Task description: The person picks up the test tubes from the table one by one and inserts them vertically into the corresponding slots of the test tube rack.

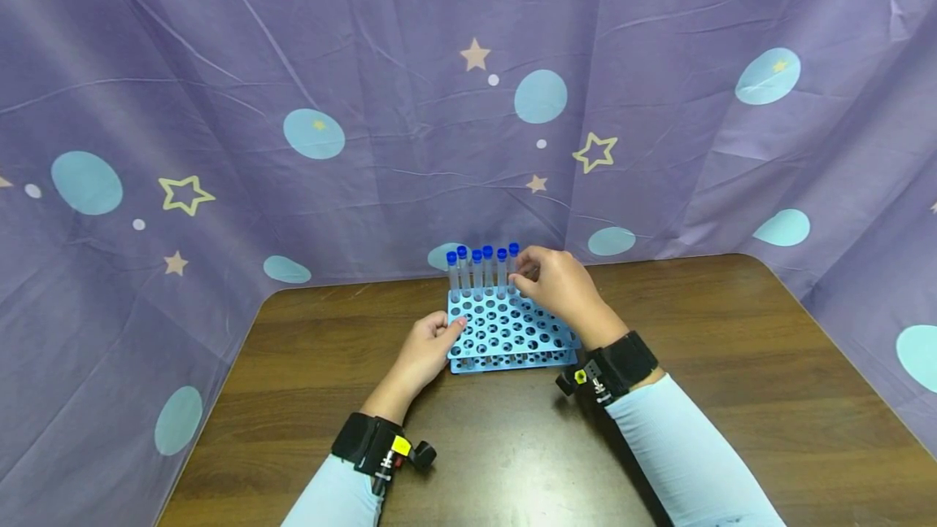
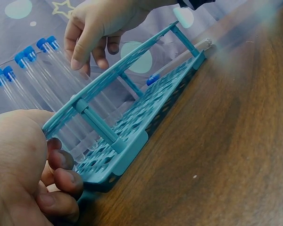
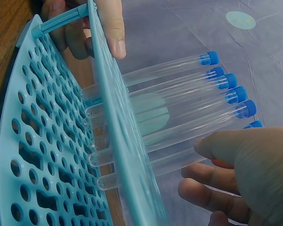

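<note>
A light blue test tube rack (image 1: 505, 336) stands on the wooden table. Clear test tubes with blue caps (image 1: 477, 267) stand upright in its far-left holes, in pairs. My left hand (image 1: 428, 348) grips the rack's left end, thumb on the upper plate and fingers curled below, as the left wrist view shows. My right hand (image 1: 560, 283) is at the rightmost standing test tube (image 3: 174, 159), its thumb and index finger pinching the tube just below the cap. Another capped test tube (image 2: 179, 61) lies behind the rack in the left wrist view; the head view hides it.
The brown wooden table (image 1: 329, 364) reaches to both sides and in front of the rack. Close behind its back edge hangs a purple curtain (image 1: 410, 145) with stars and blue dots. Black wrist straps with small cameras (image 1: 622, 364) sit on both wrists.
</note>
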The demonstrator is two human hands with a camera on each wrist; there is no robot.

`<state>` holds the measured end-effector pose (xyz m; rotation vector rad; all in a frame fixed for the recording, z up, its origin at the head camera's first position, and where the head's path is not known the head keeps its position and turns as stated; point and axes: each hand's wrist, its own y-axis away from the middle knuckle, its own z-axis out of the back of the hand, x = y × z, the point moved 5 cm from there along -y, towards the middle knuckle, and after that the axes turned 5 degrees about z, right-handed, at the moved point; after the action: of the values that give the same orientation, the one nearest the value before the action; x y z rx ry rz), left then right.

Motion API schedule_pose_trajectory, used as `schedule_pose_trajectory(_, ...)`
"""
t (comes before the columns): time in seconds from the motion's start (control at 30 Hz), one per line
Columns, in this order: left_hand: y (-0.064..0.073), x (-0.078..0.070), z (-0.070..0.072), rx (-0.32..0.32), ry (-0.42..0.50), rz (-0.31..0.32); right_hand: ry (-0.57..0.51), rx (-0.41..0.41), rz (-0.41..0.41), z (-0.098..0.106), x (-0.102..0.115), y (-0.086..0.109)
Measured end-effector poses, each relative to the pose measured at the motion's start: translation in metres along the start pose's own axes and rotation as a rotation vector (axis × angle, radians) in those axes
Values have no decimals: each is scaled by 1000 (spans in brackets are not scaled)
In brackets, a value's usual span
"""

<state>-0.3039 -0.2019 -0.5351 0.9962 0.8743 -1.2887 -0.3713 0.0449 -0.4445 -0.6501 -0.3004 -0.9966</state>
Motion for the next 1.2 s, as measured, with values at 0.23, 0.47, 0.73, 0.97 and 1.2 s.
schedule_pose_trajectory(0.23, 0, 1, 0, 11, 12, 3, 2, 1, -1, 0, 0, 0)
schedule_pose_trajectory(0.47, -1, 1, 0, 10, 13, 4, -3, 20, -5, -1, 1, 1)
schedule_pose_trajectory(0.73, -2, 2, 1, 10, 7, -1, 3, 21, -7, 1, 1, 1)
schedule_pose_trajectory(0.97, -1, 2, 1, 3, 5, -3, 8, 23, -10, 1, 0, 1)
schedule_pose_trajectory(1.2, -1, 1, 0, -3, 1, -7, 9, 29, -15, 1, -1, 0)
